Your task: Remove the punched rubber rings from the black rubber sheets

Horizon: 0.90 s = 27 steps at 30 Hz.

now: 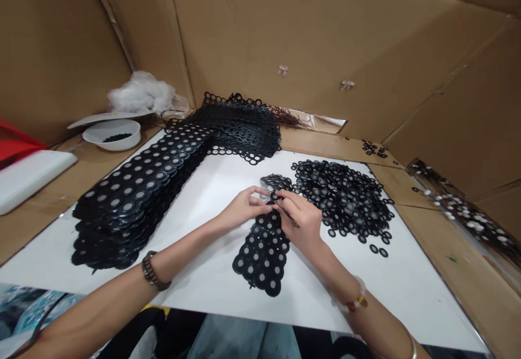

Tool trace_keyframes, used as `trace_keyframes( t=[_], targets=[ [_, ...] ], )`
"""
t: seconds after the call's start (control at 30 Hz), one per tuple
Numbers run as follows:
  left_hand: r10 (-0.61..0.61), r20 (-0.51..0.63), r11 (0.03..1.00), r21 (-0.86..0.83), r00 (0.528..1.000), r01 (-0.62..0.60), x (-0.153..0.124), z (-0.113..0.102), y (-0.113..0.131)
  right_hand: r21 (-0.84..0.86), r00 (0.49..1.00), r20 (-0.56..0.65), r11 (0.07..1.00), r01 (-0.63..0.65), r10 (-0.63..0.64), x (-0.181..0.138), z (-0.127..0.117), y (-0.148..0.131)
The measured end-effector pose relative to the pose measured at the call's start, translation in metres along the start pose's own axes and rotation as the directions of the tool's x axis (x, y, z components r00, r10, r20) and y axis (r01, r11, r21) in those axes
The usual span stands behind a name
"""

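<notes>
A narrow strip of joined black discs with grey centres (pixel 261 253) lies on the white tabletop (pixel 207 272) in front of me. My left hand (pixel 244 206) pinches the upper part of this strip between thumb and fingers. From the other side my right hand (pixel 302 220) meets it, closed round a thin dark tool (pixel 291 219) whose exact kind I cannot make out. Both sets of fingertips are close together over the strip and partly hide the spot. To the right of my right hand spreads a heap of loose black rings (pixel 345 199), many with grey centres.
At left lies a long stack of joined disc sheets (pixel 134 185); behind it is a pile of black ring mesh (pixel 240 128). A white bowl (pixel 112 134) holds small black pieces. Clear plastic (pixel 142 93) sits beyond. Cardboard walls (pixel 317 33) enclose the table's back and sides.
</notes>
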State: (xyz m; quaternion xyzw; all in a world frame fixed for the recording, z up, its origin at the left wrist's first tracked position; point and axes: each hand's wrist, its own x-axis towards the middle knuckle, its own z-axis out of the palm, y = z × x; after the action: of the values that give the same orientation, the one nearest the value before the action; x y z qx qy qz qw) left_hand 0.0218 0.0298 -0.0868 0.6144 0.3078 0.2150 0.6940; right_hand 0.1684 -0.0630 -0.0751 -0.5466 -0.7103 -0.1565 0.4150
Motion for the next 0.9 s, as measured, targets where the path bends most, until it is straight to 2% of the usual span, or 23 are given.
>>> trace_keyframes(
  t=[0.3, 0.4, 0.5, 0.57, 0.63, 0.7, 0.77, 0.9],
  targets=[
    [-0.039, 0.077, 0.999, 0.026, 0.996, 0.037, 0.001, -0.003, -0.004, -0.006, 0.997, 0.053, 0.998, 0.058, -0.058, -0.001, -0.002, -0.001],
    [-0.040, 0.100, 0.999, 0.022, 0.994, 0.038, 0.000, -0.003, -0.003, 0.075, 0.997, 0.077, 0.997, 0.022, -0.028, -0.003, 0.001, 0.001],
    [-0.059, 0.110, 0.998, 0.022, 0.992, 0.057, -0.002, -0.001, 0.001, 0.301, 0.984, 0.044, 0.937, -0.179, 0.174, -0.003, 0.002, 0.009],
    [-0.081, 0.109, 0.997, 0.020, 0.991, 0.079, -0.005, 0.000, 0.005, 0.464, 0.930, -0.014, 0.826, -0.320, 0.367, -0.001, 0.000, 0.015],
    [-0.104, 0.107, 0.995, 0.010, 0.989, 0.103, -0.007, 0.002, 0.009, 0.557, 0.885, -0.042, 0.746, -0.365, 0.464, 0.002, -0.003, 0.018],
    [-0.119, 0.094, 0.993, -0.004, 0.988, 0.120, -0.010, 0.004, 0.012, 0.564, 0.902, -0.050, 0.758, -0.329, 0.428, 0.005, -0.005, 0.017],
    [-0.130, 0.077, 0.988, -0.070, 0.989, 0.135, -0.011, 0.005, 0.013, 0.510, 0.944, -0.057, 0.822, -0.253, 0.325, 0.007, -0.005, 0.011],
    [-0.153, 0.075, 0.922, -0.348, 0.985, 0.170, -0.013, 0.010, 0.012, 0.435, 0.986, -0.002, 0.888, -0.152, 0.169, 0.006, -0.003, 0.000]
  ],
)
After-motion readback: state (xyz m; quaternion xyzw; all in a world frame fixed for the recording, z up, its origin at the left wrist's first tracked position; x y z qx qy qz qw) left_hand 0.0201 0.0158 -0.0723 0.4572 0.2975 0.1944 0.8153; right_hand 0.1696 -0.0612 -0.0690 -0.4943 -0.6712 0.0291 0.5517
